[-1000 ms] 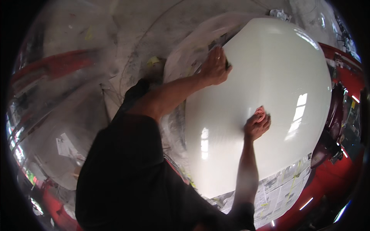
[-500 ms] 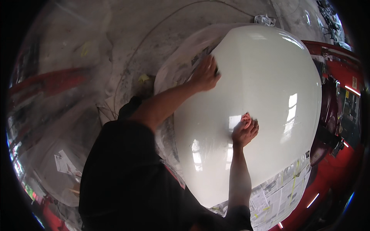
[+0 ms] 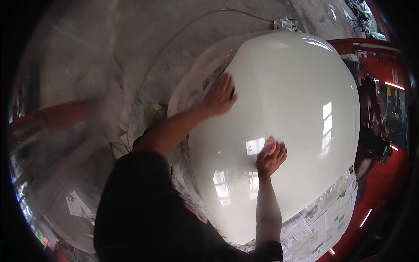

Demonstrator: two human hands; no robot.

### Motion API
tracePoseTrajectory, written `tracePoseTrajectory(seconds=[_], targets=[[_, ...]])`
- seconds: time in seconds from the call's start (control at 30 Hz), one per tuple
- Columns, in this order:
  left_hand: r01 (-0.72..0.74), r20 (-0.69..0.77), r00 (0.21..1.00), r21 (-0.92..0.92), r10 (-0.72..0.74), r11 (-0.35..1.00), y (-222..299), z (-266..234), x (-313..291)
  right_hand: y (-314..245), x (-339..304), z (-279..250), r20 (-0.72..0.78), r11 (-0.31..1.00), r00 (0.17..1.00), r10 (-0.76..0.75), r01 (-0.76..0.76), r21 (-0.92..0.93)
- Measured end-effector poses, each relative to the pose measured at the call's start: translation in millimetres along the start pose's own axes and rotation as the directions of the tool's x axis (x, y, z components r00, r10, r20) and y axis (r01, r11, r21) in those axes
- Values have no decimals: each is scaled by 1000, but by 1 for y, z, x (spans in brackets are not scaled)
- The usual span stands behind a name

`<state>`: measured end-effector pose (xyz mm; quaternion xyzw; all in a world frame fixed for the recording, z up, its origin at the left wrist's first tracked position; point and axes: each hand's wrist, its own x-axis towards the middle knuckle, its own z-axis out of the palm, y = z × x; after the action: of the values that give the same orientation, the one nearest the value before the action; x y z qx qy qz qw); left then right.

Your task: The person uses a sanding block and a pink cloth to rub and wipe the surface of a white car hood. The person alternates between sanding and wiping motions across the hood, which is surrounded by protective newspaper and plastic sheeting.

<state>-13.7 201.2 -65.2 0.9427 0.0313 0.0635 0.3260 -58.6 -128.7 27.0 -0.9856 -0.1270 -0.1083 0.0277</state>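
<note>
Nearest you was your dark shirt (image 3: pixel 144 192), with both bare forearms reaching out over a glossy white panel (image 3: pixel 305 91). Newspaper sheets (image 3: pixel 301 229) with strips of yellow tape covered the area beside the panel's lower right edge. Your right hand (image 3: pixel 271 161) was over the middle of the panel, its fingers bent around a crumpled pink cloth (image 3: pixel 270 145); the cloth lay against the white surface, just beside a bright window reflection. Farther up and to the left, your left hand (image 3: pixel 220 95) was at the panel's left edge. It was blurred, and a small dark thing (image 3: pixel 233 93) showed beside its fingers; you could not tell whether they held it or how wide they stood. Beyond that edge spread the grey floor (image 3: pixel 144 35), crossed by a thin curved cable (image 3: pixel 172 39). Crumpled wrapping (image 3: pixel 286 24) lay past the panel's far end, and a red beam (image 3: pixel 369 46) stood to the far right.
</note>
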Motion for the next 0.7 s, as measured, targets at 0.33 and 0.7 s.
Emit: tracePoseTrajectory(seconds=[0.33, 0.7], targets=[[126, -50, 991, 16, -125, 992, -16, 15, 135, 1, 2, 9, -48, 998, 998, -52, 53, 29], [-135, 126, 984, 69, 125, 988, 53, 24, 44, 10, -3, -7, -36, 1000, 999, -2, 1, -28]])
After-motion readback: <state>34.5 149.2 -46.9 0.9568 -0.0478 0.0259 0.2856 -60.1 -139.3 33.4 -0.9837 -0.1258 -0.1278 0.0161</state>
